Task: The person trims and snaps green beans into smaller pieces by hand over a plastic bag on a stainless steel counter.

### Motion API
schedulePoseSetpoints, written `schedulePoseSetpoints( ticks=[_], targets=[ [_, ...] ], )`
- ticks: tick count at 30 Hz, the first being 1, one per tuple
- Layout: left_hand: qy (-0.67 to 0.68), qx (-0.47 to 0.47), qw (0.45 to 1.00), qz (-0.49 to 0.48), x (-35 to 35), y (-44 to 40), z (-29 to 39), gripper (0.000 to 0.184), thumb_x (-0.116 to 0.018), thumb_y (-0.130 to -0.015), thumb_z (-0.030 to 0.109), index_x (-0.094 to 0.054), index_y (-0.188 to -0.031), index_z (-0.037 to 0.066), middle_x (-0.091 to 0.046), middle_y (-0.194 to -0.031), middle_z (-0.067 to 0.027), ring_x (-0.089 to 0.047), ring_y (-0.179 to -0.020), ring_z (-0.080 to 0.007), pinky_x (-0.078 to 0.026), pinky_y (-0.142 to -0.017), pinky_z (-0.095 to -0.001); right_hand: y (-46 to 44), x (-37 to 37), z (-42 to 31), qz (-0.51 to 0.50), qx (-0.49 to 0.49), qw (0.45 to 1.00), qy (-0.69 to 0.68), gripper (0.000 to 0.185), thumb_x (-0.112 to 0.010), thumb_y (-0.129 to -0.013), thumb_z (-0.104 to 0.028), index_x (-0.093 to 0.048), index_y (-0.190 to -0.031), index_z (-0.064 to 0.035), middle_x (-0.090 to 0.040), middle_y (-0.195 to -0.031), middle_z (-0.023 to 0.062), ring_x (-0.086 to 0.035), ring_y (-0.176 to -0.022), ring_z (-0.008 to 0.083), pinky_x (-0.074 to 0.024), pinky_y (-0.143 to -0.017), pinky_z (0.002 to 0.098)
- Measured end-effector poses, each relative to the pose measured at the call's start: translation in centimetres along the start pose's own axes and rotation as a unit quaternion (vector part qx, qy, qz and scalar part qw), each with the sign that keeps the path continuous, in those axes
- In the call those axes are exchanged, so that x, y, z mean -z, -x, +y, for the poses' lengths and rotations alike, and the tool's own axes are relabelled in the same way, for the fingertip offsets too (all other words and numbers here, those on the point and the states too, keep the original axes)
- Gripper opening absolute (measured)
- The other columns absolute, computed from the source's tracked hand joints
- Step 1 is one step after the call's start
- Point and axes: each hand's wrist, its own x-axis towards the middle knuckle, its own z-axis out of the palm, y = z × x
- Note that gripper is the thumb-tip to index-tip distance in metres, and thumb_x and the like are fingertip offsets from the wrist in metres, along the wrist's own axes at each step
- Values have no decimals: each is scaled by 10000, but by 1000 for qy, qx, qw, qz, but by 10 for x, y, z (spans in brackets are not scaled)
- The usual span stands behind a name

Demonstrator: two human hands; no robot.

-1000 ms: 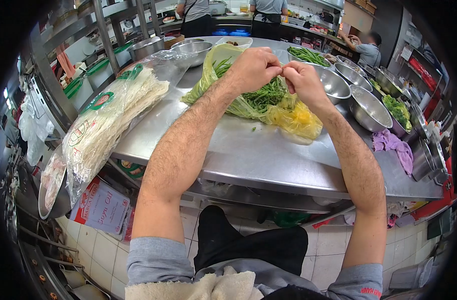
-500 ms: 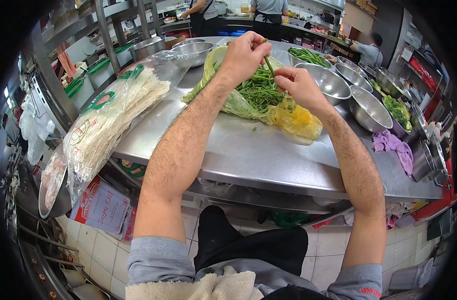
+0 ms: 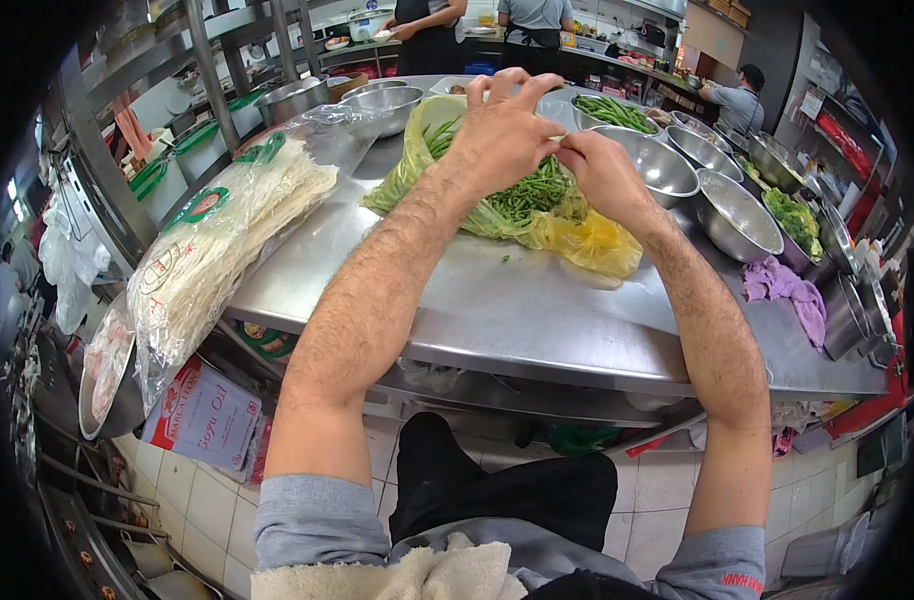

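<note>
My left hand [image 3: 507, 132] is above the pile of green beans, its thumb and a finger pinched near my right hand's fingertips while other fingers spread outward. My right hand [image 3: 599, 168] pinches with thumb and forefinger, meeting the left. The green bean between them is now mostly hidden by the fingers. Below the hands, cut green beans [image 3: 529, 196] lie on an opened yellow-green plastic bag [image 3: 497, 226]. The bag's crumpled yellow end [image 3: 602, 248] rests toward my right forearm.
On the steel table [image 3: 477, 300], a large bag of dried noodles [image 3: 232, 225] lies left. Beyond my right hand are a bowl of whole green beans [image 3: 615, 113], several steel bowls [image 3: 739, 215] and a purple cloth [image 3: 787, 292]. Co-workers [image 3: 742, 103] stand farther back.
My left hand has come down and turned, its fingers spreading, to meet my right hand. The upright green bean seen between them before is now mostly covered.
</note>
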Motion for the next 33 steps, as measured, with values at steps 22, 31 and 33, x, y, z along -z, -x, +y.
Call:
schedulePoseSetpoints(
  ticks=[22,31,33],
  targets=[
    [63,-1,997,-50,-2,-1,5,145,-617,-841,194,-681,-865,65,-583,-831,-66,-580,-886,-234,-433,-817,-386,-2,-3,5,58,85,994,37,199,-503,-880,-124,-646,-902,13,-627,-823,158,-622,-771,298,-486,-707,415],
    [265,139,944,138,-3,-11,10,155,-610,-855,163,-638,-858,10,-618,-789,-91,-608,-705,-199,-492,-641,-321,0,-19,-8,-32,-135,934,-328,173,-551,-907,-142,-631,-919,12,-586,-716,19,-538,-602,97,-443,-595,245],
    [282,163,932,160,-2,-12,7,166,-618,-863,175,-635,-866,11,-628,-776,-74,-605,-690,-163,-492,-630,-296,3,-17,-11,-105,-158,951,-245,194,-599,-875,-150,-633,-979,10,-590,-754,35,-560,-682,107,-466,-633,260]
  ],
)
